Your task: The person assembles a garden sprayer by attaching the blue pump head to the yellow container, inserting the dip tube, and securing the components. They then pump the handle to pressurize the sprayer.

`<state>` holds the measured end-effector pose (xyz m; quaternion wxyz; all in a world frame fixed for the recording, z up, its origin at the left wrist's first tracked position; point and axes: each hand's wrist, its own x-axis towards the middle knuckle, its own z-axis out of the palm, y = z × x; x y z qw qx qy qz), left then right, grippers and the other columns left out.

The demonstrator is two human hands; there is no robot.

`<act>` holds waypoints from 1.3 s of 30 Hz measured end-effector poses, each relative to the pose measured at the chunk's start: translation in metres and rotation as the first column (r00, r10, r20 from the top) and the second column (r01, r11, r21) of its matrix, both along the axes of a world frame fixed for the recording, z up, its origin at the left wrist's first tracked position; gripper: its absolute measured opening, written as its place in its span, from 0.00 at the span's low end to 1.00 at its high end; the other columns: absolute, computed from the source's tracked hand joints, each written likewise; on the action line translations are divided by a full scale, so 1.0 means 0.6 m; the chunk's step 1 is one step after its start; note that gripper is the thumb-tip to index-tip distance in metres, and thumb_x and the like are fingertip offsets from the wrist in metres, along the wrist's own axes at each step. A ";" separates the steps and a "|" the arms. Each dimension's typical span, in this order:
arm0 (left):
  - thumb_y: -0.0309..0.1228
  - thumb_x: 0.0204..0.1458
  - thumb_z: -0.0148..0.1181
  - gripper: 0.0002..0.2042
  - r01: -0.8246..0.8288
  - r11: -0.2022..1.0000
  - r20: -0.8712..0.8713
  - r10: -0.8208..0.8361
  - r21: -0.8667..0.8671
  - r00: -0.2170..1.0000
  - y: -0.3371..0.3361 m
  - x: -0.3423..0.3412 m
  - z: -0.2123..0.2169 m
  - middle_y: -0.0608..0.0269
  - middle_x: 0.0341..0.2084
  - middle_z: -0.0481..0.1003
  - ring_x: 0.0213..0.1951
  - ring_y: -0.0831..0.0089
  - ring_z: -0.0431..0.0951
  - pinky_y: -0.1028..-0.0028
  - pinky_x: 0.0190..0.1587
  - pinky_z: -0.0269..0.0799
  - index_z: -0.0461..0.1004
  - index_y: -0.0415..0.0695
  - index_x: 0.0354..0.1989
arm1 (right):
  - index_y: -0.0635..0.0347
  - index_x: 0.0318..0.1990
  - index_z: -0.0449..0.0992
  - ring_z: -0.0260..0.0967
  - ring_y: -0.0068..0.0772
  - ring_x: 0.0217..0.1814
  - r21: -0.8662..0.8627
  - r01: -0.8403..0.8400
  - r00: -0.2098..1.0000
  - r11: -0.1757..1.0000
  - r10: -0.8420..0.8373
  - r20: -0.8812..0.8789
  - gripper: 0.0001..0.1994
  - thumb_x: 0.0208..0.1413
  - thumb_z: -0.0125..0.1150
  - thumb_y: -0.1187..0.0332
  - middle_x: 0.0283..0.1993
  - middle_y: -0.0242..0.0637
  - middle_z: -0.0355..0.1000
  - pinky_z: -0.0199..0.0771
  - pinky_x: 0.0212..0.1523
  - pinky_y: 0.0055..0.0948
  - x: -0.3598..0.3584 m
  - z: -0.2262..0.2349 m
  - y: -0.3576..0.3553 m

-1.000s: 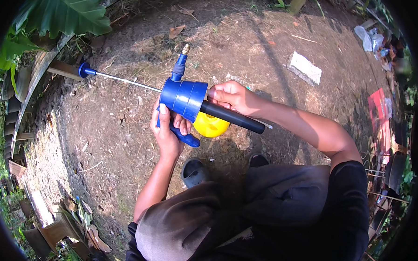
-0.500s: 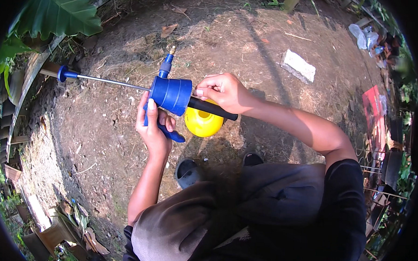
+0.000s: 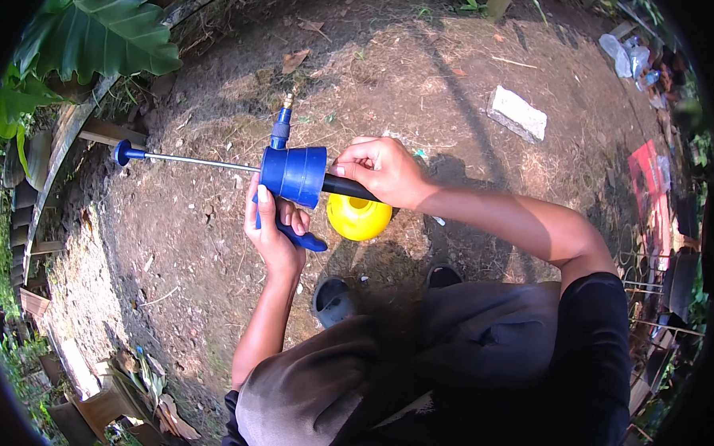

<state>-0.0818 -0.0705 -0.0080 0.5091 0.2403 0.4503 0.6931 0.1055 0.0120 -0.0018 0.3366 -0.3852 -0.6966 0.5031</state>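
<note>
My left hand [image 3: 277, 235] is closed around the blue handle of a sprayer pump head [image 3: 294, 175], which lies sideways. A thin metal plunger rod with a round blue knob [image 3: 123, 152] sticks out to its left, and a brass-tipped nozzle [image 3: 282, 126] points away from me. From the wide end a black pump tube [image 3: 350, 188] runs to the right. My right hand [image 3: 387, 171] is pinched beside the tube, close to the collar; what its fingertips hold is hidden. Below the tube, a yellow rounded sprayer tank [image 3: 359, 220] with an open mouth stands on the ground.
Bare dirt [image 3: 206, 216] surrounds me. A pale block [image 3: 517, 114] lies at the far right, with clear plastic litter [image 3: 631, 58] beyond it and a red sheet [image 3: 649, 196] at the right. A large leaf [image 3: 102, 28] overhangs the far left. My sandalled feet [image 3: 335, 302] are just below the tank.
The pump head has tilted slightly, its plunger end now lower in view. My right hand has shifted slightly down and now covers the tube's far end. The view has shifted a little.
</note>
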 end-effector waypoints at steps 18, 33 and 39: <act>0.43 0.65 0.49 0.17 0.068 0.998 0.059 -0.068 0.001 0.996 0.006 -0.033 0.015 0.73 0.14 0.59 0.12 0.82 0.59 0.80 0.17 0.61 0.66 0.42 0.49 | 0.66 0.41 0.80 0.75 0.21 0.37 -0.446 -0.182 0.963 0.876 0.066 -0.261 0.10 0.60 0.61 0.67 0.35 0.37 0.79 0.76 0.39 0.23 0.015 0.012 0.012; 0.44 0.65 0.49 0.14 0.051 0.999 0.037 -0.051 0.002 0.998 0.002 -0.011 0.018 0.73 0.14 0.58 0.12 0.82 0.59 0.80 0.17 0.59 0.66 0.45 0.37 | 0.65 0.43 0.81 0.72 0.18 0.35 -0.603 -0.132 0.958 0.787 -0.054 -0.281 0.10 0.59 0.63 0.69 0.35 0.32 0.79 0.73 0.39 0.23 -0.009 0.007 -0.011; 0.41 0.63 0.53 0.23 0.038 0.998 -0.171 -0.029 0.052 0.985 0.010 0.000 0.032 0.71 0.14 0.59 0.13 0.82 0.60 0.79 0.17 0.61 0.64 0.39 0.60 | 0.68 0.44 0.78 0.75 0.20 0.39 -0.540 -0.114 0.982 0.834 0.013 -0.188 0.09 0.60 0.60 0.72 0.39 0.34 0.78 0.76 0.43 0.24 0.004 0.032 0.002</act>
